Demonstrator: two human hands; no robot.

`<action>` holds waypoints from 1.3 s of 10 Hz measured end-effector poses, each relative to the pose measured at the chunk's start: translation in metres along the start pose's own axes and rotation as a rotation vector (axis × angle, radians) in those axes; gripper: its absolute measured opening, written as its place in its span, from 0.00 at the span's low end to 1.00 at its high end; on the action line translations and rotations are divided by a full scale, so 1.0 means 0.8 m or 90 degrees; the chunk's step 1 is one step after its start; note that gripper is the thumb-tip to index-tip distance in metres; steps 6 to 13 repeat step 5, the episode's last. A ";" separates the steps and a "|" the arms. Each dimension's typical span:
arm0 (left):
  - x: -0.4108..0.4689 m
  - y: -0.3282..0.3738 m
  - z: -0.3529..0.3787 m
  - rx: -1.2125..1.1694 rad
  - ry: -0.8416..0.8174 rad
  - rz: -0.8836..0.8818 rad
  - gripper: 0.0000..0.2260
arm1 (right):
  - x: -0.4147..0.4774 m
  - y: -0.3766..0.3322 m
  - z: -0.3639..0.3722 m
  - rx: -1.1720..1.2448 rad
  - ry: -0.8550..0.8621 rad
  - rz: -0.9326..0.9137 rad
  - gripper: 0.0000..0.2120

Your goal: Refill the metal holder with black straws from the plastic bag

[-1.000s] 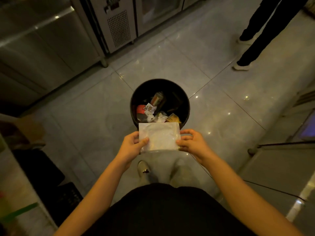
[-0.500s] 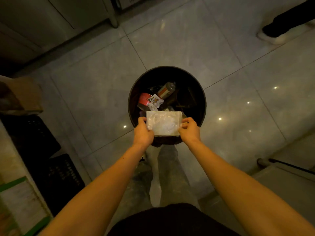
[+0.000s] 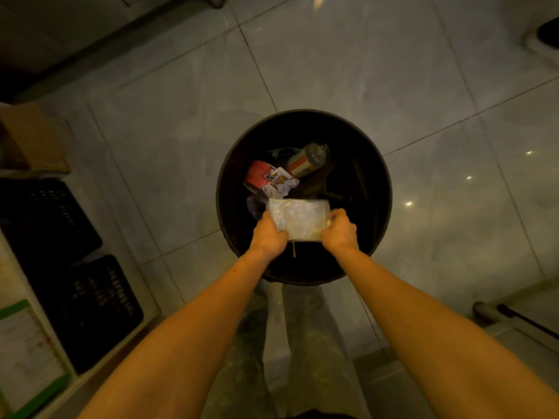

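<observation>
A clear, crumpled plastic bag (image 3: 299, 218) is stretched between my two hands over the open mouth of a round black bin (image 3: 378, 176) on the floor. My left hand (image 3: 267, 234) grips the bag's left edge and my right hand (image 3: 340, 231) grips its right edge. The bag looks flat, and I see no black straws in it. Neither a metal holder nor black straws appear in the head view.
The bin holds rubbish: a red can (image 3: 257, 176), a bottle (image 3: 308, 160), a playing card (image 3: 278, 178). Black crates (image 3: 90, 303) and a cardboard box (image 3: 33, 140) stand at the left. Another person's shoe (image 3: 544, 34) is at the top right. Grey floor tiles surround the bin.
I have leaned in over the bin, and both hands have carried the bag from the bin's near rim to above its opening. The bag looks more crumpled.
</observation>
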State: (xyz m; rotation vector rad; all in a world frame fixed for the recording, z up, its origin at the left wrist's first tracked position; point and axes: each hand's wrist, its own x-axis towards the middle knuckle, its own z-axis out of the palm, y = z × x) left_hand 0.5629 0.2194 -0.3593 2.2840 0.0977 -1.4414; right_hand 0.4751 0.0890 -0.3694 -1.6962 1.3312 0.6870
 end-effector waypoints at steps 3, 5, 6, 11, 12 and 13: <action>-0.003 -0.002 -0.005 0.047 0.028 0.068 0.35 | -0.021 -0.006 -0.004 -0.071 0.015 -0.085 0.24; -0.049 0.004 -0.038 0.113 0.118 0.292 0.25 | -0.077 -0.034 -0.026 -0.088 0.148 -0.265 0.21; -0.049 0.004 -0.038 0.113 0.118 0.292 0.25 | -0.077 -0.034 -0.026 -0.088 0.148 -0.265 0.21; -0.049 0.004 -0.038 0.113 0.118 0.292 0.25 | -0.077 -0.034 -0.026 -0.088 0.148 -0.265 0.21; -0.049 0.004 -0.038 0.113 0.118 0.292 0.25 | -0.077 -0.034 -0.026 -0.088 0.148 -0.265 0.21; -0.049 0.004 -0.038 0.113 0.118 0.292 0.25 | -0.077 -0.034 -0.026 -0.088 0.148 -0.265 0.21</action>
